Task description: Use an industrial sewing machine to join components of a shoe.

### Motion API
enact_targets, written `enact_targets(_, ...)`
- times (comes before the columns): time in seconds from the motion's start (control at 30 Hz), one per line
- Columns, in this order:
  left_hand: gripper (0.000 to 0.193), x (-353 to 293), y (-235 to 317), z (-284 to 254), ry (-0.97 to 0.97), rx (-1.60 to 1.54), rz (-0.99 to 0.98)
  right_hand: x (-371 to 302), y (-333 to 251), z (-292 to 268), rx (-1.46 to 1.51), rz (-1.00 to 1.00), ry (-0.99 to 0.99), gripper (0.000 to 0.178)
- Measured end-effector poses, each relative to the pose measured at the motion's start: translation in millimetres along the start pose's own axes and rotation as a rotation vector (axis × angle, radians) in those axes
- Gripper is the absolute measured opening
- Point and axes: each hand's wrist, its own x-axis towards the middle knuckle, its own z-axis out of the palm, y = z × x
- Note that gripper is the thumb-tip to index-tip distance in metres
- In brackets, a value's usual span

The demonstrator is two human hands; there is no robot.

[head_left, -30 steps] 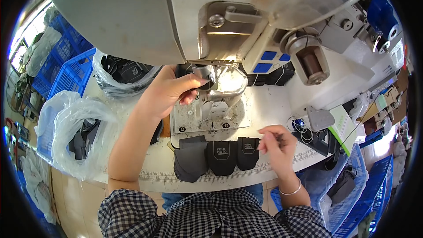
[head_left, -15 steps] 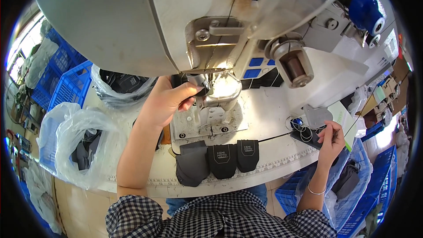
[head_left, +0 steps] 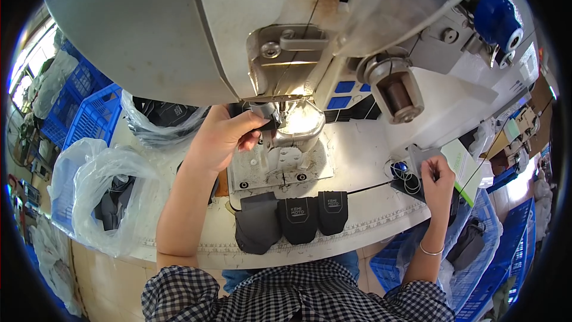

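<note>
Two hands (head_left: 215, 136), two printed front fabric pieces (head_left: 298, 228) and three blue buttons (head_left: 344, 87) show.

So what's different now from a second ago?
The right hand moved rightward from beside the three dark pouches to the grey plate; whether it holds anything is unclear. A dark line now runs between them. The left hand stayed at the sewing machine, pinching a dark piece; the pouches stayed put.

Pale Letters in Two Places

From my distant seat, I can see two short lines of pale capital letters on the middle dark piece (head_left: 297, 222) and the same on the right dark piece (head_left: 332, 217). The ruler strip (head_left: 381, 219) carries marks too small for me to read.
</note>
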Motion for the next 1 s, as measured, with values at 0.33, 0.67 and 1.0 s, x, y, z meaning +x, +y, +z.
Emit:
enact_targets(0.33, 0.005, -2, 1, 2, -0.007, 0.003, -0.012, 10, -7, -2, -0.089, -0.020, -0.076, 0.018)
enact_targets(0.67, 0.008, -1, 0, -3, -0.041, 0.042, -0.023, 10, -8, -1, -0.107, -0.056, -0.076, 0.019)
enact_targets(1.0, 0.011, -2, -2, -2, -0.064, 0.073, 0.039, 1, 3, 3, -0.013, -0.086, 0.104, 0.016)
